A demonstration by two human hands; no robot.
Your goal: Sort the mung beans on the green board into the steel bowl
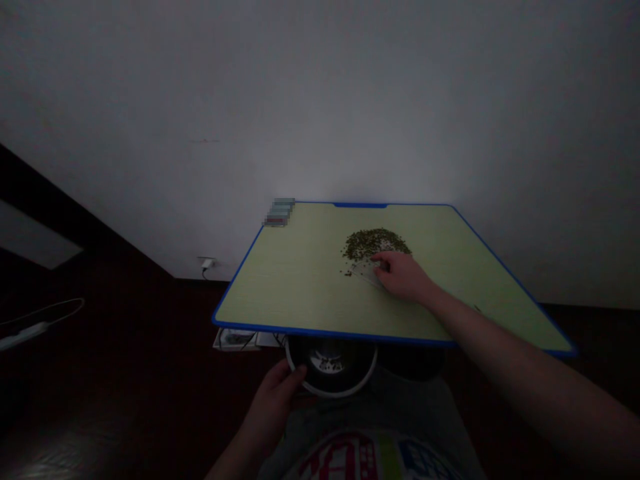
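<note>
A loose pile of small greenish-brown beans (369, 243) is spread on the pale yellow-green tabletop (290, 280). Pinched in my right hand (403, 275) is a clear flat plastic sheet (364, 271), which lies against the near side of the pile. A few stray beans sit just left of the sheet. Below the table's front edge, my left hand (275, 397) grips the left rim of a metal bowl (345, 393), thumb over the rim. Some beans rest in the bottom of the bowl, and the table edge hides its far part.
A blue border (320, 331) runs round the table, which stands near a grey wall (350, 100). A blurred-out stack (280, 212) is at the far left corner. Under the table is a white box (235, 339). A plug (207, 264) sits in the wall at left.
</note>
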